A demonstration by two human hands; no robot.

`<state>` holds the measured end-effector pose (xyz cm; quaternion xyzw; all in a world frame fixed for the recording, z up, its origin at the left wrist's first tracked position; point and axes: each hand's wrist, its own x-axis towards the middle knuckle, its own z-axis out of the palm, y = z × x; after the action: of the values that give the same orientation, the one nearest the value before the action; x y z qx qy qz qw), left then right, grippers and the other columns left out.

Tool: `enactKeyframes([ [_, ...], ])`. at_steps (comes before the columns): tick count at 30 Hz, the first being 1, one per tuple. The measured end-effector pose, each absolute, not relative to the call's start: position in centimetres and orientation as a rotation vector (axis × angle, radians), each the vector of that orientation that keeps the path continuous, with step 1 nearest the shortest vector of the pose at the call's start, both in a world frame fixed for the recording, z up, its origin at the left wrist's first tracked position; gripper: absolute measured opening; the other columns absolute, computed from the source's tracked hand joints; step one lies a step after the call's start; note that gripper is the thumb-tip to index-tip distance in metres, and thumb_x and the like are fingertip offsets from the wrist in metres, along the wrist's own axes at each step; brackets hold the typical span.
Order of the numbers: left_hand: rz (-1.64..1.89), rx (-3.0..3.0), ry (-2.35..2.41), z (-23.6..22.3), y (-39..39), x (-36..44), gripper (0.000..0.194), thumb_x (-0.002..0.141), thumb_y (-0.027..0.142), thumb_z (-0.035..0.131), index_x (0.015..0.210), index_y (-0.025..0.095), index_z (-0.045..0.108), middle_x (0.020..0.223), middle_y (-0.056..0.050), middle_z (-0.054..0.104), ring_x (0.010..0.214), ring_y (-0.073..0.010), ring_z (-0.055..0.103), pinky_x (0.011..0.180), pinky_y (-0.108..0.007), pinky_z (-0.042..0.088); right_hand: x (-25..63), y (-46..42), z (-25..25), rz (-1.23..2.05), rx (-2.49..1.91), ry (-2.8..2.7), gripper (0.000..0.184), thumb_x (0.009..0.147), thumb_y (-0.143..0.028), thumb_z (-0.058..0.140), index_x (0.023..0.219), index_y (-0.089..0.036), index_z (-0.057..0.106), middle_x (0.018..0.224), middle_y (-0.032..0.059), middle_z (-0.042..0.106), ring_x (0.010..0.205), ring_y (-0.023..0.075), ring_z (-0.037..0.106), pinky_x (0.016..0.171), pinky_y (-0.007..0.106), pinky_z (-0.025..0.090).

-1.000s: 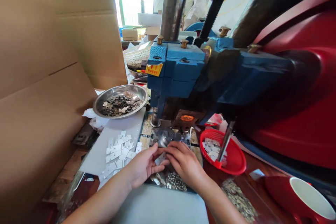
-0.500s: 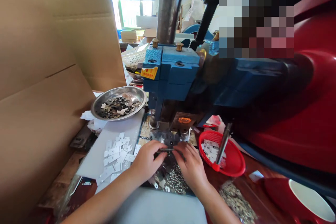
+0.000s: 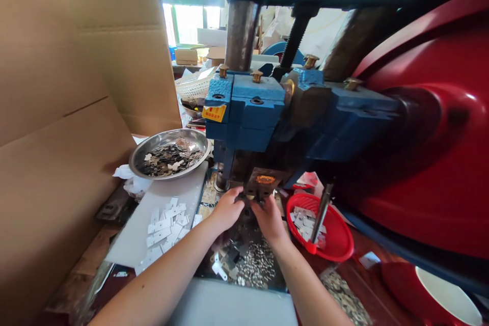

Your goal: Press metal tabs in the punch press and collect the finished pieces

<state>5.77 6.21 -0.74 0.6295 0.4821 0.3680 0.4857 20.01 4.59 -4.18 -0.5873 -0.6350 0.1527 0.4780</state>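
My left hand [image 3: 229,208] reaches under the head of a blue press [image 3: 252,122], its thumb and fingers pinched at the die's left side. Opposite it, my right hand [image 3: 269,216] is closed with its fingertips under the same head. The fingertips are partly hidden there, and whatever they hold cannot be made out. Just above them sits the dark press block [image 3: 265,179] with an orange mark. Nearer me on the dark bed lie many small shiny metal bits [image 3: 257,265], and beside them a few flat metal pieces [image 3: 219,266].
On the left, white flat plates [image 3: 162,232] lie on a grey board, with a steel bowl [image 3: 133,168] of thin metal pieces behind. A red basket [image 3: 344,244] holds more plates on the right. A cardboard sheet [image 3: 76,112] walls the left; a big red wheel [image 3: 428,163] fills the right.
Both hands have moved forward from over the bed to under the press head. The thin metal piece seen between them before is now hidden. The view has shifted slightly.
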Motion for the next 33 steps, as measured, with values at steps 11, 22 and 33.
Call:
enactKeyframes([
  [11, 1.031, 1.66, 1.329, 0.8, 4.1, 2.8, 0.024, 0.079, 0.022, 0.056, 0.101, 0.021, 0.065, 0.108, -0.006, 0.064, 0.105, -0.0235, 0.054, 0.097, -0.037, 0.037, 22.0, 1.9, -3.1, 0.511, -1.492, -1.367, 0.029, 0.083, -0.041, 0.05, 0.099, -0.019, 0.059, 0.091, 0.0054, 0.064, 0.075, 0.0164, 0.058, 0.064, 0.029, 0.048],
  [22, 0.413, 2.114, 1.295, -1.4, -0.5, 3.2, 0.018, 0.077, 0.028, 0.061, 0.093, 0.025, 0.067, 0.086, -0.007, 0.066, 0.084, -0.0271, 0.06, 0.082, -0.04, 0.043, 24.6, -2.2, -3.7, 0.444, -1.674, -1.457, 0.024, 0.083, -0.038, 0.048, 0.085, -0.021, 0.065, 0.079, 0.0039, 0.067, 0.076, 0.0194, 0.061, 0.07, 0.034, 0.05],
  [33, 0.279, 2.217, 1.314, -1.2, -1.0, 3.5, 0.022, 0.081, 0.025, 0.054, 0.101, 0.022, 0.063, 0.101, -0.01, 0.06, 0.092, -0.0276, 0.058, 0.081, -0.04, 0.044, 24.7, -3.2, -4.4, -0.026, -1.69, -1.96, 0.021, 0.089, -0.027, 0.047, 0.093, -0.024, 0.067, 0.091, 0.0046, 0.064, 0.088, 0.0198, 0.056, 0.079, 0.035, 0.047],
])
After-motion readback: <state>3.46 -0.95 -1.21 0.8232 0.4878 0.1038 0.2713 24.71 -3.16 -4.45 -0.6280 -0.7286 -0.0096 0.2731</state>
